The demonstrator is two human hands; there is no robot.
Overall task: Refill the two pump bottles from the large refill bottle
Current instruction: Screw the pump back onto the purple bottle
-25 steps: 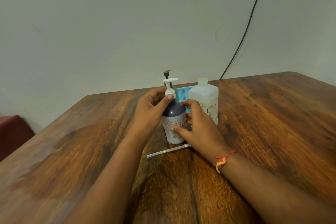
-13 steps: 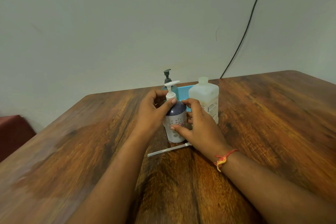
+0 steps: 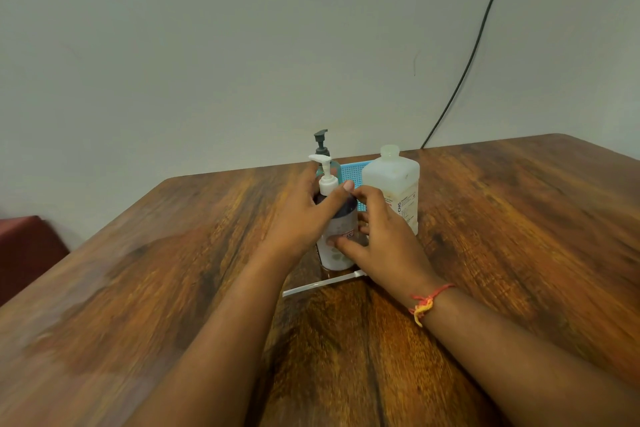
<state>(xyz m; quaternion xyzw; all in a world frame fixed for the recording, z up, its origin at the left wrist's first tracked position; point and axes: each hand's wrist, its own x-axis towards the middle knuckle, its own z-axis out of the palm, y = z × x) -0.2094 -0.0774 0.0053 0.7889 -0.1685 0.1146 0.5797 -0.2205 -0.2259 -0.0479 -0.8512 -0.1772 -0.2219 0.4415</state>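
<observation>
Near the far edge of the brown wooden table (image 3: 519, 236), the purple-and-white plastic pump bottle (image 3: 341, 225) stood upright. The left hand (image 3: 301, 218) gripped its white pump collar, and the right hand (image 3: 384, 243) clasped its body. The translucent white square refill bottle (image 3: 393, 184) stood just beside it.

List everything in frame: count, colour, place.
white-pump bottle: 1, dark over white, table centre
dark-pump bottle: 1, teal, behind it
basket: 1, blue, at the back, between dark-pump bottle and refill bottle
refill bottle: 1, translucent white, right of centre
tube: 1, white, lying nearest camera
table: 1, brown wood
cable: 1, black, on wall
seat: 1, dark red, far left
bracelet: 1, red-yellow, right wrist
hands: 2; left hand grips white-pump bottle's shoulder, right hand its body
</observation>
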